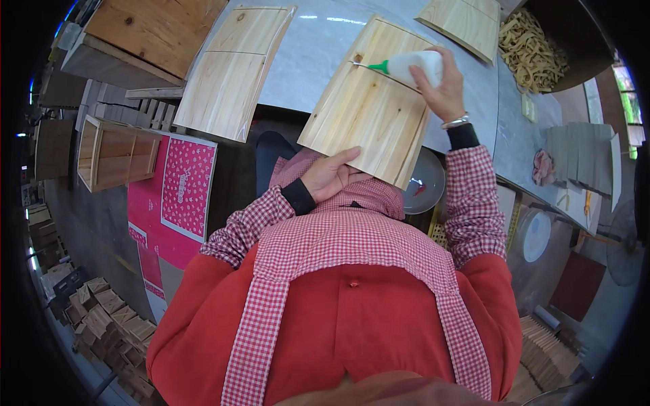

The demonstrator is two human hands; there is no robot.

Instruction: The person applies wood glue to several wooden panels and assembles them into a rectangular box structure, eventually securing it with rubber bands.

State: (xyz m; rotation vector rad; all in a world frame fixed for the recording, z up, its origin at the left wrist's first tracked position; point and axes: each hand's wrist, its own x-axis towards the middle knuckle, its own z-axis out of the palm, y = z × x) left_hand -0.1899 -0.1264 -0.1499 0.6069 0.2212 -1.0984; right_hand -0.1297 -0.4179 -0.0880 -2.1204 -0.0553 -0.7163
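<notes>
A pale wooden panel [369, 111] with a groove across its upper part lies over the near edge of the table. My left hand [333, 172] grips its near edge, thumb on top and fingers underneath. My right hand [441, 84] is closed around a white squeeze bottle [408, 68] with a green cap. The bottle is tipped sideways, its thin nozzle pointing left, with the tip close to the groove near a dark knot. Whether the tip touches the wood I cannot tell. A second grooved panel [233, 78] lies to the left, partly past the table edge.
Another panel [464, 24] lies at the far right of the grey table [305, 51]. A bin of wood strips [531, 54] stands beyond it. Stacked grey boards [582, 159] and a pink cloth [543, 167] sit at right. Wooden boxes [122, 155] and a pink patterned sheet [188, 186] are at left.
</notes>
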